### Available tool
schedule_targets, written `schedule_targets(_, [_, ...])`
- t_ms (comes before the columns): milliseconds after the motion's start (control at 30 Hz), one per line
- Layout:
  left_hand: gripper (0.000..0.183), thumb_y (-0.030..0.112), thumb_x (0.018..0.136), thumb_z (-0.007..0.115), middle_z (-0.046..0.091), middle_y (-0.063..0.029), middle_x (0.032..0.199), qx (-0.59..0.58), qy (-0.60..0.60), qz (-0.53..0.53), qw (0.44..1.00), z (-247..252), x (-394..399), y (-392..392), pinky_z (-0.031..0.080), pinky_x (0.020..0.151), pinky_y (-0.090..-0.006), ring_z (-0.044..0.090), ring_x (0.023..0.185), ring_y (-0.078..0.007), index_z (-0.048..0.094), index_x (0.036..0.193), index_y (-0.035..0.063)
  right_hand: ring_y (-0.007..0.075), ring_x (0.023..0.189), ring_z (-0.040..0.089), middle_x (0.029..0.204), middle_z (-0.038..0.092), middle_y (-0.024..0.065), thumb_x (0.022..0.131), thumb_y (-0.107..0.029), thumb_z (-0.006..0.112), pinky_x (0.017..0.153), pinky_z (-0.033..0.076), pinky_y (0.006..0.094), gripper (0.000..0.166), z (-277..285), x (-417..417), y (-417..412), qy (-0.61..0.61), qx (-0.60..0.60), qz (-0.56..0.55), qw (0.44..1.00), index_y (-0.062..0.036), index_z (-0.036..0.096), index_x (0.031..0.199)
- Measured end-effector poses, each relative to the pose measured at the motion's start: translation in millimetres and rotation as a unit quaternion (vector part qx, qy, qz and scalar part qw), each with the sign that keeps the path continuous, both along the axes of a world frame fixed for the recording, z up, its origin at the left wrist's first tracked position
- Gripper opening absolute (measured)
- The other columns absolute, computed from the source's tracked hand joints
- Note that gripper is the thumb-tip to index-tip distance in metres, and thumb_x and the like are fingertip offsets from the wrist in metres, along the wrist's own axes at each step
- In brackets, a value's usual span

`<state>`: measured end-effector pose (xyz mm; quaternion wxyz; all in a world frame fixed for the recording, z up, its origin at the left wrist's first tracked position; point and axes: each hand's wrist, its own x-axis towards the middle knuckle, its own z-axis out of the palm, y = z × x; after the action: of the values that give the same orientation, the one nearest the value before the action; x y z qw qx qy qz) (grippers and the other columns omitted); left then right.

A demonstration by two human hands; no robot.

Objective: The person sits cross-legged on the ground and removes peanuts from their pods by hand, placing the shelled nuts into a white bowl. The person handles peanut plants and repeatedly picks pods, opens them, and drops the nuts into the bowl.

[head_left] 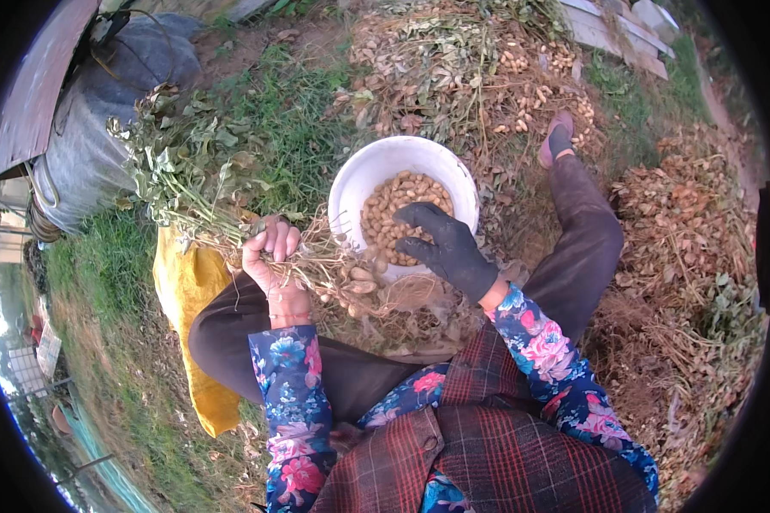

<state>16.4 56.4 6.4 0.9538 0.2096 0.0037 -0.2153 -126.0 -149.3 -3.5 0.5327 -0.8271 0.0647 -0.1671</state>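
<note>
My left hand [273,247] grips a bunch of dried peanut plants [196,173] by the stems. Their leaves stick out to the upper left. On the other side of the fist, the roots with several peanut pods [359,282] hang beside the rim of a white plastic tub [350,173]. Loose unshelled peanuts [388,199] cover the bottom of the tub. Above them is my right hand [449,250] in a dark glove, its thumb and fingers apart and nothing visible between them. Whether its fingertips touch the peanuts, I cannot tell.
A heap of peanut plants with pods [436,70] lies beyond the tub. Dry stripped-looking vines [674,256] are piled at right. Yellow cloth or sacking [192,320] lies by my left knee. A grey sheet-covered object [115,122] stands at upper left, and boards [616,35] at upper right.
</note>
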Motion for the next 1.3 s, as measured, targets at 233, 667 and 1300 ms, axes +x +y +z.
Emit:
schedule_targets(233, [0.011, 0.001, 0.074, 0.051, 0.034, 0.0019, 0.056, -0.047, -0.051, -0.048, 0.996, 17.4, -16.3, -25.5, 0.033, 0.044, -0.0215, 0.036, 0.042, -0.0069, 0.042, 0.077, 0.0066, 0.0103, 0.095, 0.052, 0.103, 0.056, 0.003, 0.089, -0.041, 0.051, 0.078, 0.045, 0.026, 0.047, -51.1, 22.5, 34.6, 0.148, 0.621, 0.094, 0.764, -0.0046, 0.05, 0.12])
schedule_targets(667, [0.013, 0.003, 0.076, 0.052, 0.042, 0.0001, 0.058, -0.054, -0.128, -0.135, 0.981, 13.4, -23.2, -30.2, 0.037, 0.046, -0.0228, 0.046, 0.044, -0.0082, 0.039, 0.076, 0.0068, 0.0107, 0.1, 0.052, 0.108, 0.058, 0.0063, 0.094, -0.018, 0.039, 0.091, 0.04, 0.0273, 0.031, -36.4, 2.8, 44.0, 0.048, 0.484, 0.203, 0.85, -0.0014, 0.053, 0.116])
schedule_targets(1300, [0.013, 0.0, 0.075, 0.05, 0.035, 0.0004, 0.056, -0.071, -0.067, -0.093, 0.991, 16.4, -15.3, -24.5, 0.036, 0.047, -0.0237, 0.039, 0.042, -0.0093, 0.039, 0.078, 0.0056, 0.0001, 0.074, 0.049, 0.085, 0.058, -0.0039, 0.091, -0.025, 0.051, 0.061, 0.04, 0.0156, 0.027, -36.1, 6.2, 54.7, 0.127, 0.531, 0.135, 0.827, -0.0034, 0.058, 0.105])
